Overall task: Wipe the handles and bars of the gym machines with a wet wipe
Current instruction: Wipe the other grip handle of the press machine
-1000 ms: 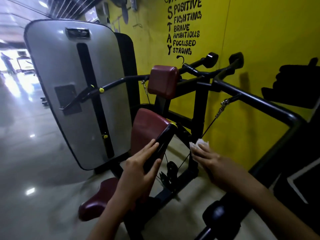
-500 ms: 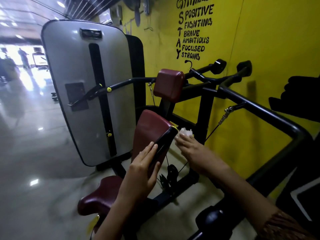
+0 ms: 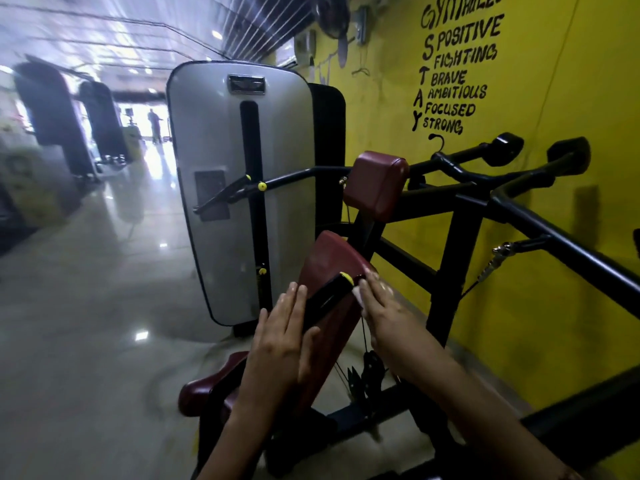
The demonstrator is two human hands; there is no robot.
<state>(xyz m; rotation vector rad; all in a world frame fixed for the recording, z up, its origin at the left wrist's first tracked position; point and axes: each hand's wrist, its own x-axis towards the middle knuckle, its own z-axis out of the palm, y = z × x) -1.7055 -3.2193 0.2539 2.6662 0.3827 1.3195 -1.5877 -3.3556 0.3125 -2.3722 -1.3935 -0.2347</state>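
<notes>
The left hand (image 3: 280, 341) lay flat, fingers straight, against the black handle (image 3: 323, 301). The right hand (image 3: 384, 317) pinched the wet wipe (image 3: 358, 294) (mostly hidden) at its fingertips, touching the handle's yellow end. Wrapping it round and stroking lengthwise would probably clean best.

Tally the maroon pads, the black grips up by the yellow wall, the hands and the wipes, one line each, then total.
maroon pads: 3
black grips: 2
hands, left hand and right hand: 2
wet wipe, at the right hand's fingertips: 1
Total: 8
</notes>
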